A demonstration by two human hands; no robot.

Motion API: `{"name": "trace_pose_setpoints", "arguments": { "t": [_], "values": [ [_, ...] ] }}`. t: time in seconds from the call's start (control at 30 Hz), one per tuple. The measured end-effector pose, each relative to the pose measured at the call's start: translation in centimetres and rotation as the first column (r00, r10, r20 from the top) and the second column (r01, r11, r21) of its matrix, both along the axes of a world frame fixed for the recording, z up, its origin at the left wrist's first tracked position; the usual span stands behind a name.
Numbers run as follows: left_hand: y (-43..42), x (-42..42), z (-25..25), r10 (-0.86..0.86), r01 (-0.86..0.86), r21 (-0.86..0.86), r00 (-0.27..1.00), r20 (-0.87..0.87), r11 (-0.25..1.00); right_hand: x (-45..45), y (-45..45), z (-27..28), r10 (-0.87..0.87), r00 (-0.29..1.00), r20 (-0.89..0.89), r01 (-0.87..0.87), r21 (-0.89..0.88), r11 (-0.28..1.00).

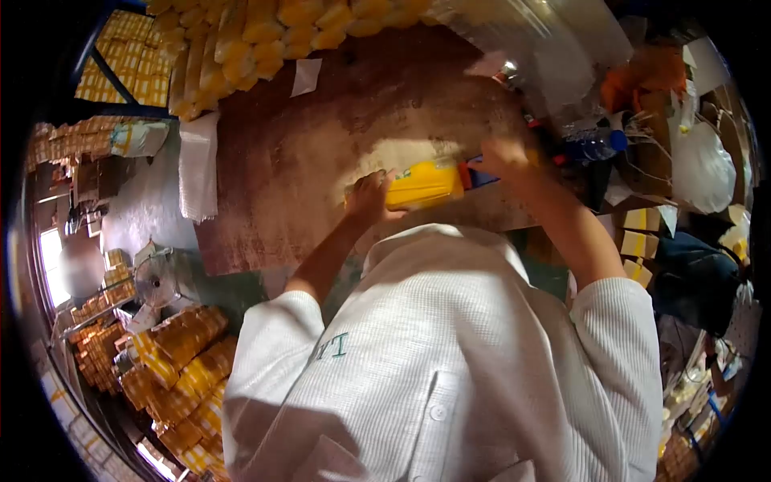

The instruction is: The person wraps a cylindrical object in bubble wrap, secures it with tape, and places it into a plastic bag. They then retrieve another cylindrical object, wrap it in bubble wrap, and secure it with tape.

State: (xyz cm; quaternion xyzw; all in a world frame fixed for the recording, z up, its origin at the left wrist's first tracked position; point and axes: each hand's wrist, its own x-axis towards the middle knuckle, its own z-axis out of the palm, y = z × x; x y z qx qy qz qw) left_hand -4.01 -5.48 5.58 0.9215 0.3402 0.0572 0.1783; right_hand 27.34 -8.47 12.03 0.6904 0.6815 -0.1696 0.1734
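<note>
On the brown worktable (281, 177) in front of me lies a yellow package (424, 183) with small green marks on its top. My left hand (369, 195) grips its left end, the fingers curled over the edge. At the package's right end is a blue-and-red tool (479, 173) that looks like a tape dispenser. It is blurred and partly hidden by my right hand (507, 159), which is closed around it. The tool's red end appears to touch the package.
Stacked yellow-wrapped packages (265, 36) line the table's far edge, beside clear plastic bags (546, 52). At the right are a water bottle (593, 145) with a blue cap and a white bag (703, 169). A fan (157, 279) and taped parcels (181, 361) stand to the left.
</note>
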Motion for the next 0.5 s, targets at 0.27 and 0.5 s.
{"name": "trace_pose_setpoints", "arguments": {
  "t": [0.27, 0.5],
  "values": [
    [-0.5, 0.6, 1.3, 0.006, -0.007, -0.019, 1.0, -0.012, 1.0, 2.9, -1.7, -1.6, -0.007, 0.979, -0.205, 0.012, 0.023, 1.0],
    [-1.1, 13.0, 3.6, -0.167, 0.104, -0.182, 0.909, -0.381, 0.978, 1.0, -1.5, -0.6, -0.008, 0.998, -0.057, 0.005, -0.063, 0.998]
  ]
}}
